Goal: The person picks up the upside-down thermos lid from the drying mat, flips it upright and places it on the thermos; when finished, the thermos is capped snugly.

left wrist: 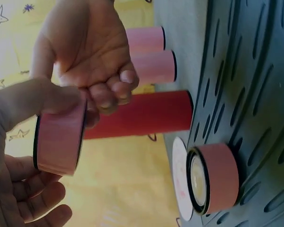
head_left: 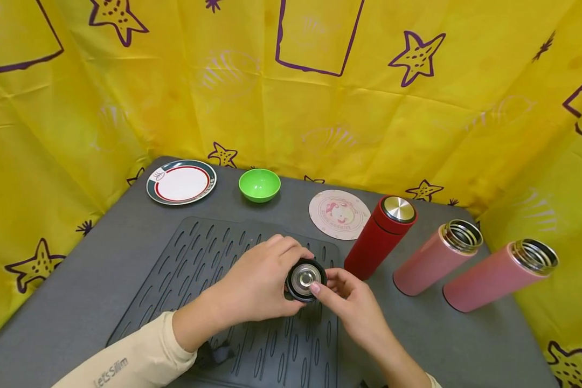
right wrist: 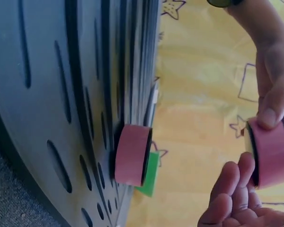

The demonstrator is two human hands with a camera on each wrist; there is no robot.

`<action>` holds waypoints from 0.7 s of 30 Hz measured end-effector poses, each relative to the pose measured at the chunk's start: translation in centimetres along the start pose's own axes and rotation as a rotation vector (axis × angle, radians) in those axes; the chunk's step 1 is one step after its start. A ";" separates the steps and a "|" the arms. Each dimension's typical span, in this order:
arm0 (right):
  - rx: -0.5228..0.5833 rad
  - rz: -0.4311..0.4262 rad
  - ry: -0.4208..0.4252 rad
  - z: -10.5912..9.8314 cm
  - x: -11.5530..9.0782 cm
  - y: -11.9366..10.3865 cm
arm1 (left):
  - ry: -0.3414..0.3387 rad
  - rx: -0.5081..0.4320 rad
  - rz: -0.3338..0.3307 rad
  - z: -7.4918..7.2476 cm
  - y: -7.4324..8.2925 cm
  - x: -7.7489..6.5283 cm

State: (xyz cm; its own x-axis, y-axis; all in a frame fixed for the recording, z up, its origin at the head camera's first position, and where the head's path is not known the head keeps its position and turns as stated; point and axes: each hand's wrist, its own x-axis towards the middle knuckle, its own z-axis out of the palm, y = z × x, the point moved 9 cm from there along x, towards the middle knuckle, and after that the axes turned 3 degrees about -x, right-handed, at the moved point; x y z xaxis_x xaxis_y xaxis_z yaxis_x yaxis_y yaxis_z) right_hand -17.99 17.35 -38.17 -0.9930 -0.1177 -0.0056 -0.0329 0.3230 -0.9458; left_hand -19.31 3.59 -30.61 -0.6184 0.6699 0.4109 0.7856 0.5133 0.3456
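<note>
Both hands (head_left: 300, 288) gripping pink flask lid (left wrist: 59, 142); second lid (left wrist: 217, 178) on drying mat (head_left: 199, 258); sleeve (head_left: 126, 364) reads "Let's Slim".

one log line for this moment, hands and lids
left hand: grips pink lid | right hand: fingers on same lid | second lid: on mat | pink bottles: open

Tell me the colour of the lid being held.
Pink lid, with a black rim; left wrist view shows it best.
</note>
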 end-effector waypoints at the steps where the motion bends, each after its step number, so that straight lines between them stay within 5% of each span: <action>1: 0.022 0.002 -0.011 0.0 0.0 0.0 | -0.002 -0.002 0.007 0.1 0.2 0.1; 14: 0.121 -0.032 -0.006 -0.8 -0.1 -0.6 | 0.012 -0.054 0.019 0.6 0.8 0.7; 17: 0.031 -0.113 0.042 -1.6 -0.3 -1.5 | -0.001 -0.123 -0.042 0.8 0.3 0.7; 21: -0.138 -0.258 0.145 -3.1 -0.7 -3.0 | -0.025 -0.362 -0.210 1.5 -1.4 0.0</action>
State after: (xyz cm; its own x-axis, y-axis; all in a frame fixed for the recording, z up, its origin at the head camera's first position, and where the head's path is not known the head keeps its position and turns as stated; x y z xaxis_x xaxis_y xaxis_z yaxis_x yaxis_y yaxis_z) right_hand -17.54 19.38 -34.31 -0.9554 -0.0806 0.2840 -0.2906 0.4252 -0.8572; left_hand -20.39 3.67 -32.32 -0.7601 0.5860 0.2807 0.5818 0.4214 0.6957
